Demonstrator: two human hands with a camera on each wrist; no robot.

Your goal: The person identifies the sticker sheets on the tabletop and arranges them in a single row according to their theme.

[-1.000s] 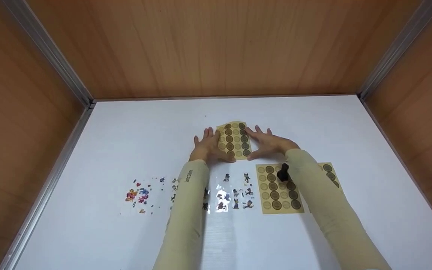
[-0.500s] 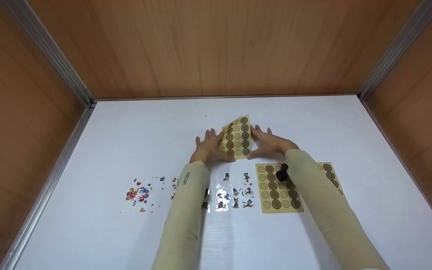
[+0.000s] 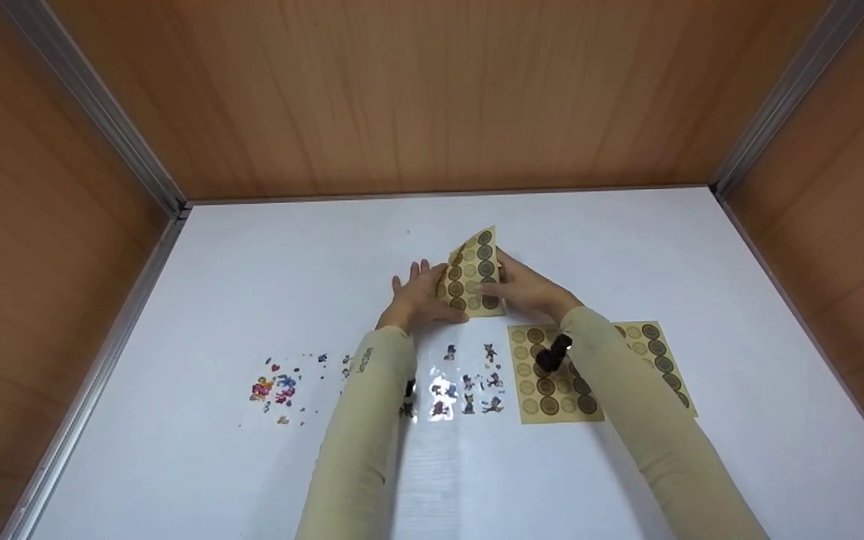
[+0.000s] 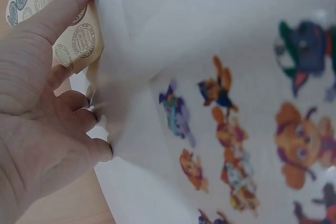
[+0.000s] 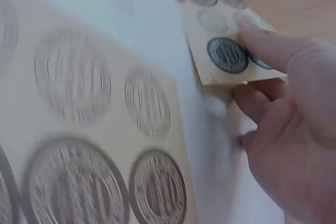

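A tan sheet of round stickers [image 3: 471, 281] stands partly raised and bent between both hands near the middle of the table. My right hand [image 3: 526, 287] pinches its right side, thumb across the printed face and fingers behind, as the right wrist view shows. At the sheet's left side, my left hand [image 3: 418, 296] holds the edge. In the left wrist view its thumb [image 4: 65, 11] lies over the sticker sheet [image 4: 79, 43], with a finger partly hidden behind it; the other fingertips touch the white surface.
Two more tan sticker sheets [image 3: 558, 411] lie under the right forearm, partly covered. A black object [image 3: 553, 354] shows by the right sleeve. Clear sheets of cartoon stickers [image 3: 483, 382] and colourful stickers [image 3: 274, 390] lie nearer me. Wooden walls [image 3: 432, 97] enclose the white table.
The sheet's upper right corner has risen and the sheet has bent upright. My right hand has moved left, its thumb now over the sheet's face. The left hand has barely moved.
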